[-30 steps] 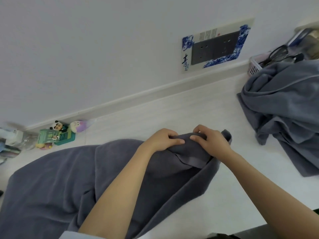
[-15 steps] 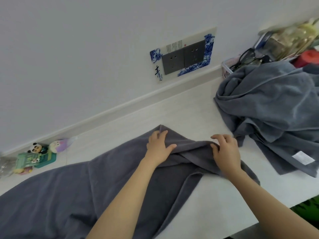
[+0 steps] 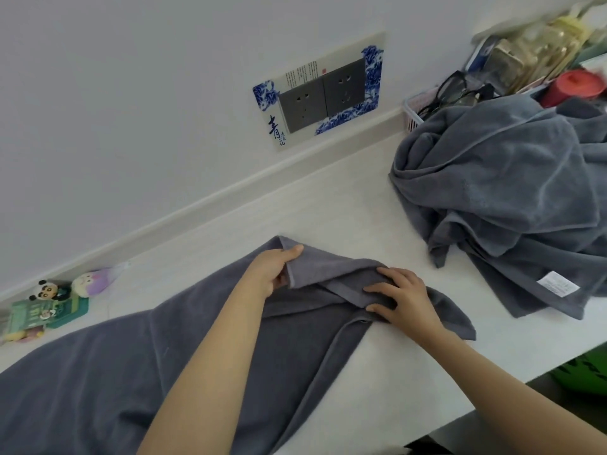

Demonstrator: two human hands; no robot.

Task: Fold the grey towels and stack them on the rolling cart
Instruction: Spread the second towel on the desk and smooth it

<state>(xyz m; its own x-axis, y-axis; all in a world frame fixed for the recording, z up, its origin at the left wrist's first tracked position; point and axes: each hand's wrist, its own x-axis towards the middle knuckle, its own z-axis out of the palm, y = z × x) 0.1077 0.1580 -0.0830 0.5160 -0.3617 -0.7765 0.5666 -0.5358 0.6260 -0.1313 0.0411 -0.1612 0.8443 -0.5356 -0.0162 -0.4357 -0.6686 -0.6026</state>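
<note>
The grey towel [image 3: 138,382] lies spread along the worktop [image 3: 387,382], its far corner pinched by the left hand [image 3: 274,272] to fold it over while the right hand [image 3: 402,298] presses flat, fingers spread, pinning the bunched edge; the unfolded pile [image 3: 502,192] waits nearby

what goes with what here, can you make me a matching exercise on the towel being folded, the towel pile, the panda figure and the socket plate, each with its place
Things:
1. towel being folded
2. towel pile
3. panda figure
4. socket plate

Places:
A. on the wall above the counter
B. heaped at the right of the counter
C. spread under both hands
D. far left, against the wall's base

Pairs: 1-C, 2-B, 3-D, 4-A
</note>
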